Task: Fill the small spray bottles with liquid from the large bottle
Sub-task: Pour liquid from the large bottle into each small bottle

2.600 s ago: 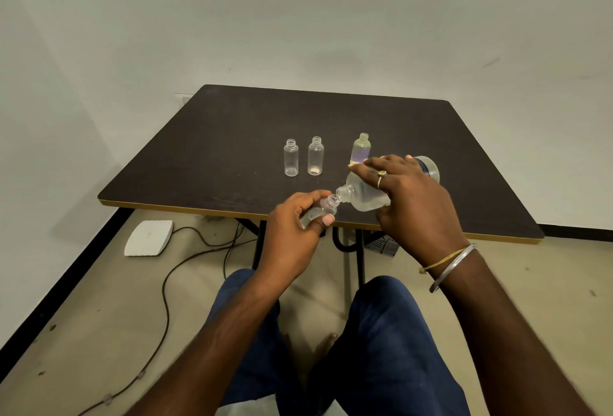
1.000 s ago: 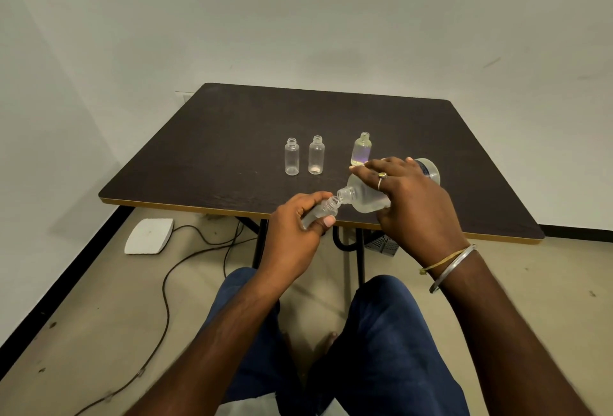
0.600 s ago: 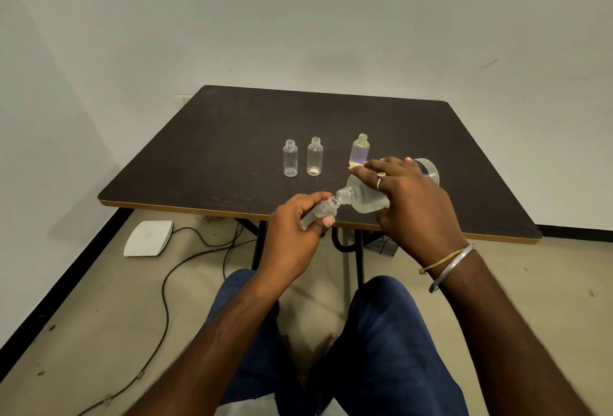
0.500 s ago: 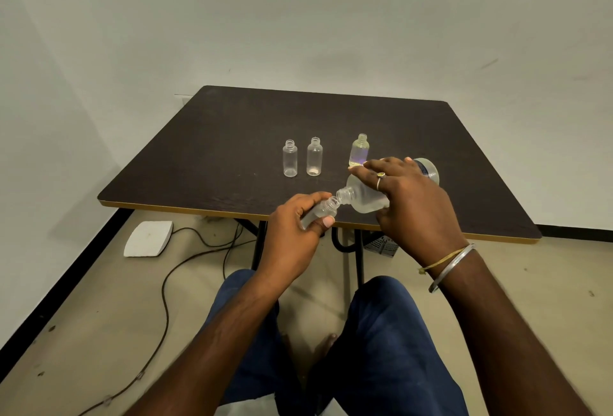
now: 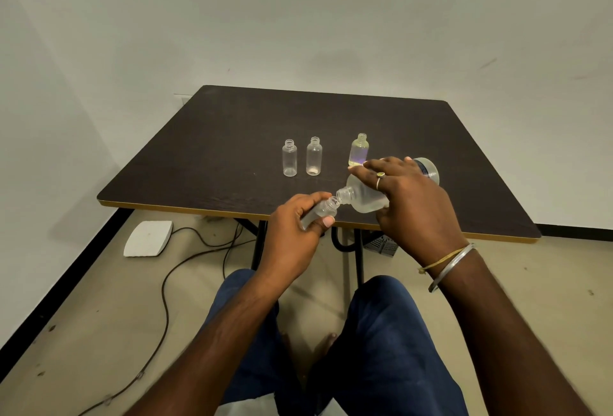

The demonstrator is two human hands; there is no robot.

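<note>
My left hand [image 5: 292,236] grips a small spray bottle [image 5: 320,213], tilted, mouth up toward my right. My right hand [image 5: 408,197] clasps the large bottle [image 5: 365,198], tipped nearly level, its neck touching the small mouth. Best practice, I judge: keep necks aligned, pour slowly. Beyond my grip, three small bottles [image 5: 314,161] stand uncapped on the table [image 5: 232,124]. No writing is legible.

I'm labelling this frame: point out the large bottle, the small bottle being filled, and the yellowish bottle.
large bottle [image 5: 365,200], head view, frosted shoulder.
small bottle [image 5: 323,208], head view, neck.
yellowish bottle [image 5: 359,152], head view, body.
</note>
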